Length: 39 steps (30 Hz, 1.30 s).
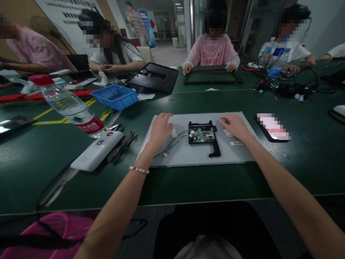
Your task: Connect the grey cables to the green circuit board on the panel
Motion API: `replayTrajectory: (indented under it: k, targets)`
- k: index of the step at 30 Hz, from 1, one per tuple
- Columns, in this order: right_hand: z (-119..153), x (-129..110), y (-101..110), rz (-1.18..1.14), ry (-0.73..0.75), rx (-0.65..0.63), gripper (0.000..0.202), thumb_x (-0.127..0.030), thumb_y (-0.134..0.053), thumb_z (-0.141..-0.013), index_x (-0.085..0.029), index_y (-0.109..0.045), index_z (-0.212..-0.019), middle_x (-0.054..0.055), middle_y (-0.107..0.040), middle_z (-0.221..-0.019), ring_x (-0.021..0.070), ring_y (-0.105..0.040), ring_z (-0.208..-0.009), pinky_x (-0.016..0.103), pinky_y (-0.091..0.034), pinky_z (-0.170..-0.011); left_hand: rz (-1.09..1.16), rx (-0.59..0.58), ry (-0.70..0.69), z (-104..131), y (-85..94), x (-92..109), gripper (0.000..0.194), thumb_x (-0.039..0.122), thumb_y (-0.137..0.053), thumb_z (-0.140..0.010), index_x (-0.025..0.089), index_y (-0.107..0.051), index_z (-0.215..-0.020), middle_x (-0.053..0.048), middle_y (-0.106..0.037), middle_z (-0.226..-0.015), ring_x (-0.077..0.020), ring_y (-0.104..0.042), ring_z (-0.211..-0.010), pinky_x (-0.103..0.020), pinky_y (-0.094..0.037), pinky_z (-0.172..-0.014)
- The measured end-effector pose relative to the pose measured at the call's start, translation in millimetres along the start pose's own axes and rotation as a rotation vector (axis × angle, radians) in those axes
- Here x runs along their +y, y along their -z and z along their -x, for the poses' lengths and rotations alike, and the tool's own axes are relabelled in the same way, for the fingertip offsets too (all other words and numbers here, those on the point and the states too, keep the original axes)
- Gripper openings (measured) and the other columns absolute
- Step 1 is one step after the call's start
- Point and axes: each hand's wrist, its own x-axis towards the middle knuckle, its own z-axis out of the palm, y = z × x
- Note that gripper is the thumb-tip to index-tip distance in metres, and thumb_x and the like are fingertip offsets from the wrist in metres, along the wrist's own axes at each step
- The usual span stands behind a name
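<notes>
A grey flat display panel (178, 156) lies on the green table in front of me. On its middle sits a black plastic bracket (215, 149) with a green circuit board (201, 135) in it. Grey cables (174, 142) run from the board toward the left. My left hand (161, 130) rests over the panel's left part, fingers bent loosely and thumb apart, holding nothing visible. Over the panel's upper right, my right hand (235, 125) has its fingers curled together around a small dark thing, too small to name. White labels (237, 143) lie near it on the panel.
Right of the panel lies a phone (272, 127). At left are a white power bank (98, 151), glasses (121, 147), a red-capped water bottle (72, 106) and a blue bin (115, 97). Across the table, a person holds a black frame (212, 82); other people sit nearby.
</notes>
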Motion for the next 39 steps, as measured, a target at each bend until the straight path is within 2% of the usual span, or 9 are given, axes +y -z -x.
replayTrajectory:
  k: [2,5,9,13,15,21,29,39]
  targets:
    - [0,0,1,0.036,-0.004,-0.016,0.031,-0.032,-0.052,-0.086,-0.015,-0.067,-0.106,0.013,-0.067,-0.106,0.0273,-0.059,-0.100,0.040,-0.045,-0.087,0.046,0.009,-0.084,1,0.6,10,0.035,0.017,-0.049,-0.084,0.018,-0.052,-0.118,-0.009,-0.052,-0.125,-0.0243,-0.046,-0.120,-0.041,-0.035,-0.106]
    - [1,0,2,0.083,-0.014,-0.033,0.030,-0.032,-0.053,-0.086,-0.016,-0.066,-0.108,0.013,-0.067,-0.107,0.0274,-0.059,-0.101,0.041,-0.045,-0.086,0.147,-0.046,-0.223,3,3.0,28,0.040,0.027,-0.048,-0.089,0.019,-0.045,-0.128,-0.008,-0.042,-0.139,-0.0230,-0.036,-0.131,-0.041,-0.030,-0.111]
    - [1,0,2,0.118,-0.021,-0.042,0.031,-0.029,-0.051,-0.087,-0.016,-0.065,-0.111,0.012,-0.067,-0.106,0.0265,-0.060,-0.100,0.040,-0.045,-0.086,0.225,-0.219,-0.355,9,4.8,47,0.051,0.038,-0.047,-0.092,0.023,-0.033,-0.139,-0.007,-0.026,-0.151,-0.0225,-0.020,-0.141,-0.042,-0.022,-0.115]
    - [1,-2,3,0.147,-0.020,-0.048,0.032,-0.028,-0.051,-0.087,-0.016,-0.064,-0.113,0.011,-0.068,-0.106,0.0261,-0.060,-0.099,0.039,-0.045,-0.087,0.256,-0.369,-0.405,14,2.1,52,0.061,0.045,-0.050,-0.089,0.024,-0.029,-0.143,-0.008,-0.019,-0.154,-0.0253,-0.020,-0.141,-0.044,-0.024,-0.115]
    - [1,-3,4,0.163,-0.023,-0.053,0.032,-0.027,-0.050,-0.087,-0.016,-0.064,-0.114,0.011,-0.068,-0.106,0.0263,-0.061,-0.099,0.039,-0.046,-0.086,0.252,-0.404,-0.417,15,-0.1,53,0.061,0.047,-0.050,-0.089,0.023,-0.032,-0.142,-0.008,-0.020,-0.154,-0.0262,-0.024,-0.140,-0.045,-0.026,-0.114]
    - [1,-7,7,0.205,-0.025,-0.068,0.029,-0.027,-0.049,-0.089,-0.017,-0.065,-0.111,0.011,-0.069,-0.107,0.0259,-0.061,-0.099,0.037,-0.045,-0.084,0.213,-0.476,-0.441,15,-4.0,54,0.051,0.047,-0.044,-0.093,0.019,-0.043,-0.135,-0.010,-0.037,-0.147,-0.0237,-0.035,-0.135,-0.042,-0.028,-0.112]
    - [1,-12,11,0.249,-0.047,-0.089,0.027,-0.026,-0.044,-0.090,-0.018,-0.070,-0.093,0.010,-0.071,-0.097,0.0242,-0.062,-0.091,0.035,-0.045,-0.078,0.185,-0.480,-0.445,15,-2.6,55,0.050,0.047,-0.042,-0.094,0.019,-0.044,-0.135,-0.009,-0.038,-0.146,-0.0227,-0.037,-0.133,-0.040,-0.029,-0.111]
    - [1,-12,8,0.287,-0.056,-0.058,0.028,-0.029,-0.045,-0.088,-0.020,-0.072,-0.089,0.009,-0.072,-0.091,0.0241,-0.063,-0.088,0.035,-0.046,-0.077,0.187,-0.474,-0.434,16,-0.1,55,0.052,0.048,-0.043,-0.093,0.021,-0.043,-0.137,-0.008,-0.040,-0.145,-0.0232,-0.040,-0.132,-0.041,-0.031,-0.109]
